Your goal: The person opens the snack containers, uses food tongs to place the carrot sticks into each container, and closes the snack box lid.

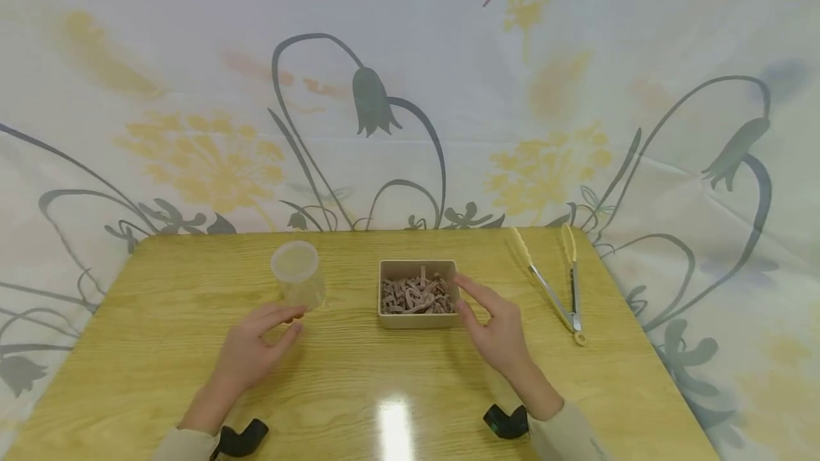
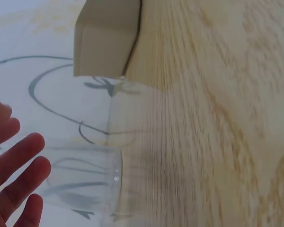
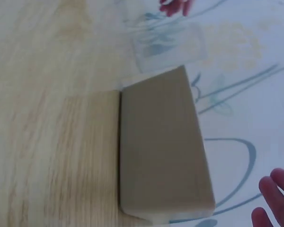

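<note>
A clear round container [image 1: 299, 276] stands at the left of the table; my left hand [image 1: 256, 347] is just in front of it, fingers extended and holding nothing. Right of centre sits a beige rectangular box [image 1: 419, 321] with brownish strips [image 1: 416, 294] inside. My right hand [image 1: 500, 329] is at the box's right side with fingers spread; whether the fingertips touch it I cannot tell. The left wrist view has my left fingers [image 2: 21, 165] near the clear container [image 2: 85, 179]. In the right wrist view my right fingers [image 3: 277, 194] lie beside the box [image 3: 161, 146].
Tongs [image 1: 574, 297] with yellow tips lie spread on the right of the wooden table [image 1: 333, 390]. A patterned cloth [image 1: 410, 91] hangs behind the table's back edge. Black devices [image 1: 506, 422] are at both wrists.
</note>
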Available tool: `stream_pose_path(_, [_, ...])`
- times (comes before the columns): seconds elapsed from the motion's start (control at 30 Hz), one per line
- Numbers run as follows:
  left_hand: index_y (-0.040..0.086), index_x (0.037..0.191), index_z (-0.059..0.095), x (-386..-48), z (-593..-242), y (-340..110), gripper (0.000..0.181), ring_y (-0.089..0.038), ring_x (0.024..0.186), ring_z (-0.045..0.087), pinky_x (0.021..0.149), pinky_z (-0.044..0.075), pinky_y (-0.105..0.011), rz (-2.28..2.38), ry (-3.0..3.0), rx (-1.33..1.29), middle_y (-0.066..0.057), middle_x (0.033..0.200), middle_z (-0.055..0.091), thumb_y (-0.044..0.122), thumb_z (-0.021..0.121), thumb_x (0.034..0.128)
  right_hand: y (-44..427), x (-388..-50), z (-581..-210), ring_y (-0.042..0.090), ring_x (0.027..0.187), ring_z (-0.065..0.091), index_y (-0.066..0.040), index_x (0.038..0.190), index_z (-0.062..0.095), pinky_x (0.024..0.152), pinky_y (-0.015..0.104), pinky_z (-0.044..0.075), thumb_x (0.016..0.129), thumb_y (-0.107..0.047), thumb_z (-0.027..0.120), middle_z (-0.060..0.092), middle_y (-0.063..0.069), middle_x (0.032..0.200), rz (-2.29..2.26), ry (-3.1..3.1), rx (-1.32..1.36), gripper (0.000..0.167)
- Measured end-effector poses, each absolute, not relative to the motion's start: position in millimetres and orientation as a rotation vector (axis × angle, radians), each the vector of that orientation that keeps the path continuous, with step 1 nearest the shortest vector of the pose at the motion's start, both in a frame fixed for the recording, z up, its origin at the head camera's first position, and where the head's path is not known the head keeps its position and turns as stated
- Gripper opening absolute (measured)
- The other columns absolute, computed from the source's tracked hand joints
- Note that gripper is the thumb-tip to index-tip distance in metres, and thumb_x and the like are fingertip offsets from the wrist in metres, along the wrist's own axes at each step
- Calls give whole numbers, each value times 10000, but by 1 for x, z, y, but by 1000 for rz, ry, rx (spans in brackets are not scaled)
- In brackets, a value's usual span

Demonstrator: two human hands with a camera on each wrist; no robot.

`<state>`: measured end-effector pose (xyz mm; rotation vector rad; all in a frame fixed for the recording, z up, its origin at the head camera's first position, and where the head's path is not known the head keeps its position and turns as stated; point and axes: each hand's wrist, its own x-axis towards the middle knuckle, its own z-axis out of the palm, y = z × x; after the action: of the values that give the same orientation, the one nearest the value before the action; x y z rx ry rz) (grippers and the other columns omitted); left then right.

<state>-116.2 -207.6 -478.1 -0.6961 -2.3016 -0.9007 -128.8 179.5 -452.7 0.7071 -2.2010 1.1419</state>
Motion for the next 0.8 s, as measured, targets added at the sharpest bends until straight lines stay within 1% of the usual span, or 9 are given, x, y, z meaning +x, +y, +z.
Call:
stream_pose_path(0.1, [60,1010,771,-119,-480,-211,276,-98,744,635,710,500,-164,-1009,-2289,-545,29,849,719,-47,799,757,177,-133,-452,303,901,708,24,1231,676,854,317,561,837,139,673,706,171,1150,1232,-2188,671,411])
stream_pose_path(0.2, [20,1040,745,-123,-482,-212,243,-91,700,602,654,472,-150,-1138,-2333,-291,-2,796,693,9,802,803,171,-134,-453,323,869,700,35,1212,681,818,279,562,860,150,658,711,178,1128,1363,-2194,631,371])
stream_pose_path(0.23, [11,1073,729,-123,-483,-213,274,-106,712,597,657,459,-145,-1183,-2350,-195,-18,811,688,42,808,813,168,-135,-453,355,966,685,40,1210,679,819,266,558,873,145,649,707,185,1136,1413,-2199,625,354])
stream_pose_path(0.27, [10,1123,708,-124,-483,-213,329,-128,741,598,671,448,-151,-1221,-2370,-103,-36,849,688,79,815,820,165,-135,-453,361,979,680,49,1205,677,819,261,557,884,143,639,703,194,1139,1456,-2206,619,337])
stream_pose_path(0.33, [12,1242,642,-126,-483,-214,478,-191,843,595,726,448,-215,-1281,-2406,26,-82,983,685,146,829,822,157,-133,-449,347,980,677,53,1204,672,805,259,556,906,132,617,700,209,1132,1531,-2225,608,313])
stream_pose_path(0.43, [17,1408,499,-129,-484,-214,706,-293,1054,547,836,435,-368,-1368,-2445,87,-157,1241,605,193,841,816,145,-130,-439,340,967,673,100,1179,659,779,291,565,912,146,594,692,259,1089,1617,-2238,619,278])
stream_pose_path(0.5, [15,1475,409,-132,-485,-214,817,-341,1160,494,884,413,-452,-1425,-2457,78,-183,1357,528,202,846,811,138,-129,-434,369,952,665,129,1168,646,756,297,568,908,157,588,684,286,1065,1655,-2235,637,268])
stream_pose_path(0.63, [14,1522,319,-138,-486,-213,917,-375,1252,428,926,386,-485,-1493,-2465,69,-192,1439,445,191,855,799,128,-136,-442,474,944,625,141,1188,625,749,343,575,897,158,607,658,318,1093,1713,-2211,675,292])
stream_pose_path(0.8, [11,1521,313,-141,-490,-210,921,-374,1266,413,940,380,-485,-1544,-2468,58,-196,1454,427,180,855,796,121,-151,-459,440,956,618,80,1246,618,751,439,562,866,113,688,650,276,1148,1688,-2279,676,387])
